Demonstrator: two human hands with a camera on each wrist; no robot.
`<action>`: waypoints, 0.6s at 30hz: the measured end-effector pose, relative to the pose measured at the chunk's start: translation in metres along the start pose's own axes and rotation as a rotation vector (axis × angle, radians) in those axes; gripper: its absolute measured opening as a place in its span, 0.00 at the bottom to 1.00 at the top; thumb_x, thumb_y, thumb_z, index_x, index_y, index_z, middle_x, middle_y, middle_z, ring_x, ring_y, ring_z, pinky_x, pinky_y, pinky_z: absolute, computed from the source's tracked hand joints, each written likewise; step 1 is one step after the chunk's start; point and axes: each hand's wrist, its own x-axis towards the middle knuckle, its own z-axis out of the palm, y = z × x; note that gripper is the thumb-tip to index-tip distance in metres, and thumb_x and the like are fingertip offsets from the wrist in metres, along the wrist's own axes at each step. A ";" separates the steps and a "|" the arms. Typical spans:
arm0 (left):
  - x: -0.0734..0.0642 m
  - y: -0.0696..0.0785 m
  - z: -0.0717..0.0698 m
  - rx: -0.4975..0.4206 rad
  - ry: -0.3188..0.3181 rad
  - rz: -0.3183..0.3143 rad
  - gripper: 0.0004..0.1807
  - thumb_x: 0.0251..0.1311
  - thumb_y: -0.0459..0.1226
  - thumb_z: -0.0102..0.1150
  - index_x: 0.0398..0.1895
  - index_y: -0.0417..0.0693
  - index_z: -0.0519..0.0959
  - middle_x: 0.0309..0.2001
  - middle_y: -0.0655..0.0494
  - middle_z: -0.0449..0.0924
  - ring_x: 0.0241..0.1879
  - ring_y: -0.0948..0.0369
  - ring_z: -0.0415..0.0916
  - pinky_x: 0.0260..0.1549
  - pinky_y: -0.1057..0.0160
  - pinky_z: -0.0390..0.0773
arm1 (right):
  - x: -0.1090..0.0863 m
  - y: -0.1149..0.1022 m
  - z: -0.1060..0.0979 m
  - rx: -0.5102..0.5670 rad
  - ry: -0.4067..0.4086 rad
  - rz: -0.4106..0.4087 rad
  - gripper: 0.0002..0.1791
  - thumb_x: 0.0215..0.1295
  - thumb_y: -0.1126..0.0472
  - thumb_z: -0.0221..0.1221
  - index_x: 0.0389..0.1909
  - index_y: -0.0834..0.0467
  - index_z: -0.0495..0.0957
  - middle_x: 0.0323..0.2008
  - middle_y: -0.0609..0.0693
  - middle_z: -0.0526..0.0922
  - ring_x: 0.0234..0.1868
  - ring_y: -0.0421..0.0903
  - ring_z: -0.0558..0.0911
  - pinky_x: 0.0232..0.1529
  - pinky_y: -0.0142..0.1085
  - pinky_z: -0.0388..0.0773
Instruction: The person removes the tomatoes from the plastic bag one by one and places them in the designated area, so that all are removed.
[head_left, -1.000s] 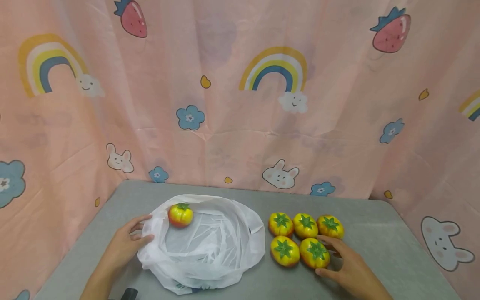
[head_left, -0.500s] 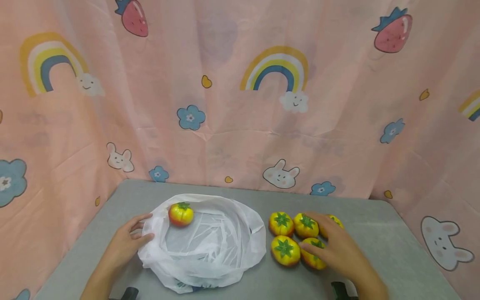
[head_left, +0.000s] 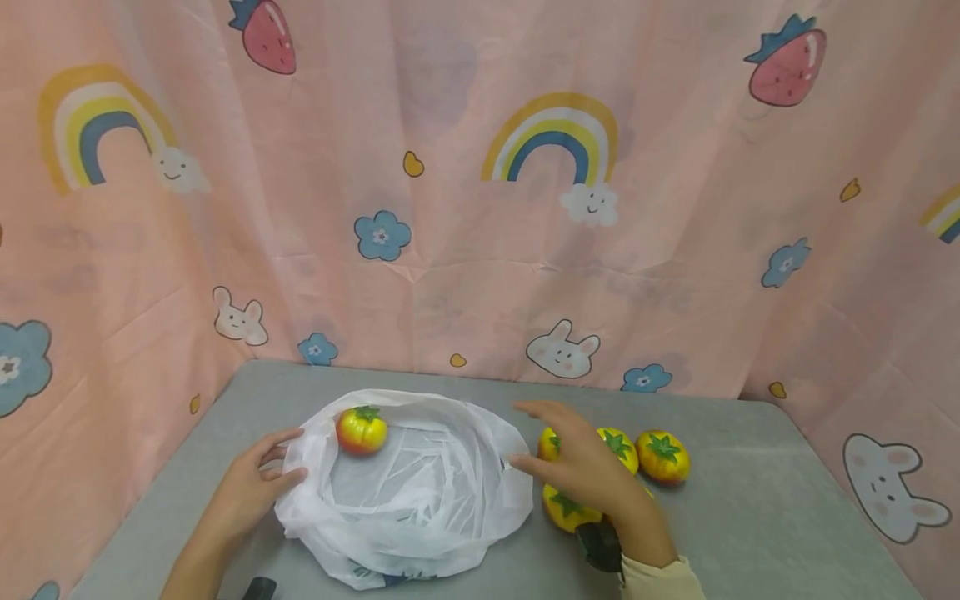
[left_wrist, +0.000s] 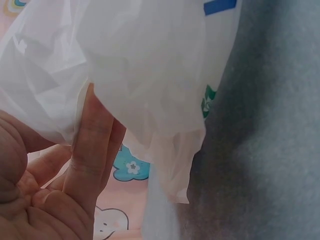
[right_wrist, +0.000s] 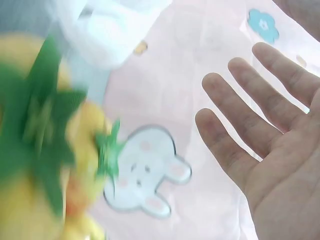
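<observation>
A white plastic bag lies with its mouth spread wide on the table. One yellow-red persimmon sits inside, near its back left rim. At the bag's left rim my left hand grips the plastic between thumb and fingers; the left wrist view shows a finger against the film. My right hand hovers with fingers spread and nothing held, between the bag's right rim and the loose fruit. Under it, several persimmons are partly hidden, while another persimmon shows whole to the right.
The grey table extends to both sides and in front of the bag. Behind it hangs a pink curtain printed with rainbows and rabbits. Black wrist camera parts show by the right wrist.
My right hand has gone from the front right persimmon across the group, leftward toward the bag. The far right persimmon has shifted slightly. My left hand and the bag stay put.
</observation>
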 end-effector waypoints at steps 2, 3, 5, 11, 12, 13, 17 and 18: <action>0.001 0.000 0.000 -0.002 -0.001 -0.004 0.38 0.64 0.43 0.64 0.75 0.50 0.61 0.67 0.31 0.65 0.63 0.36 0.71 0.55 0.45 0.82 | 0.006 -0.005 0.006 0.006 -0.005 -0.022 0.36 0.58 0.46 0.70 0.67 0.46 0.71 0.67 0.48 0.75 0.67 0.53 0.74 0.65 0.59 0.73; 0.001 0.000 0.001 -0.001 0.000 -0.006 0.38 0.64 0.43 0.64 0.75 0.50 0.61 0.67 0.31 0.65 0.63 0.36 0.71 0.54 0.45 0.82 | 0.009 -0.007 0.008 0.014 -0.007 -0.031 0.35 0.58 0.47 0.70 0.67 0.45 0.72 0.66 0.47 0.75 0.67 0.53 0.74 0.65 0.58 0.74; 0.001 -0.001 0.001 0.001 0.000 -0.008 0.38 0.64 0.43 0.64 0.75 0.50 0.61 0.67 0.31 0.65 0.63 0.36 0.71 0.54 0.45 0.82 | 0.014 -0.012 0.013 0.024 -0.012 -0.039 0.34 0.57 0.46 0.70 0.66 0.44 0.73 0.66 0.45 0.76 0.66 0.51 0.75 0.65 0.57 0.75; 0.002 -0.003 0.002 0.004 0.002 0.003 0.37 0.64 0.43 0.64 0.75 0.50 0.61 0.67 0.31 0.66 0.63 0.36 0.72 0.54 0.46 0.83 | 0.028 -0.020 0.025 0.072 -0.052 -0.089 0.33 0.59 0.47 0.69 0.66 0.47 0.73 0.65 0.43 0.76 0.65 0.50 0.76 0.65 0.54 0.75; 0.002 -0.003 0.002 -0.001 0.002 0.003 0.37 0.64 0.42 0.64 0.75 0.50 0.61 0.67 0.31 0.66 0.62 0.36 0.72 0.53 0.46 0.83 | 0.030 -0.021 0.026 0.073 -0.057 -0.099 0.33 0.60 0.47 0.69 0.66 0.48 0.73 0.65 0.44 0.76 0.64 0.51 0.76 0.64 0.54 0.75; 0.002 -0.003 0.002 -0.004 0.001 0.004 0.37 0.64 0.42 0.64 0.75 0.50 0.61 0.66 0.31 0.66 0.62 0.36 0.73 0.53 0.47 0.83 | 0.032 -0.022 0.028 0.072 -0.062 -0.105 0.33 0.60 0.48 0.69 0.66 0.48 0.73 0.65 0.44 0.76 0.63 0.51 0.77 0.64 0.53 0.76; 0.003 -0.004 0.002 -0.016 0.001 -0.002 0.38 0.64 0.42 0.65 0.75 0.49 0.61 0.66 0.31 0.67 0.61 0.37 0.74 0.53 0.47 0.83 | 0.038 -0.024 0.034 0.077 -0.085 -0.122 0.33 0.61 0.47 0.68 0.66 0.48 0.72 0.65 0.46 0.76 0.61 0.54 0.78 0.61 0.53 0.78; 0.004 -0.004 0.002 -0.017 0.000 -0.004 0.38 0.64 0.43 0.65 0.75 0.50 0.61 0.66 0.31 0.66 0.61 0.37 0.74 0.53 0.47 0.83 | 0.040 -0.024 0.036 0.077 -0.089 -0.131 0.33 0.61 0.47 0.68 0.66 0.48 0.72 0.65 0.47 0.76 0.61 0.54 0.78 0.61 0.53 0.78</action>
